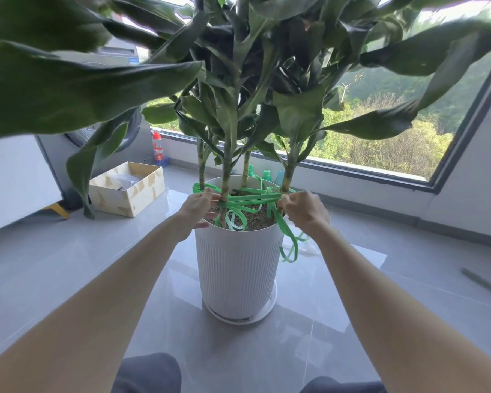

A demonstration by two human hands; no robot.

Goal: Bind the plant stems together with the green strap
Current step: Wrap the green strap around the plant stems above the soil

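Dead centre of the frame there's a white ribbed pot (238,265) sitting on a saucer (270,307) on the grey tile floor (68,265). Four stems (225,177) come up out of the soil (255,219), and the leaves (68,89) fill pretty much the whole top half.

The strap (250,197) is just above the soil, mid-frame, and runs more or less level between the two hands in a few doubled-up bands. It goes round the front stem on the left and reaches the right-hand stem. Can't tell exactly how it passes the back ones. Loose loops of it curl over the soil, and one tail flops over the pot rim on the right and hangs down the outside.

The left hand (199,207) is right by the front stem, pinching the strap at its left end, with its lower fingers sticking out straight toward the pot rim. The right hand (304,211) is at the right edge of the pot, fingers curled in and pinching the strap near the right stem.

Other stuff: an open cardboard box (128,191) on the floor at centre left, a bottle (157,148) with a red cap behind it by the window (380,137), and a thin green rod (482,282) on the floor at far right.
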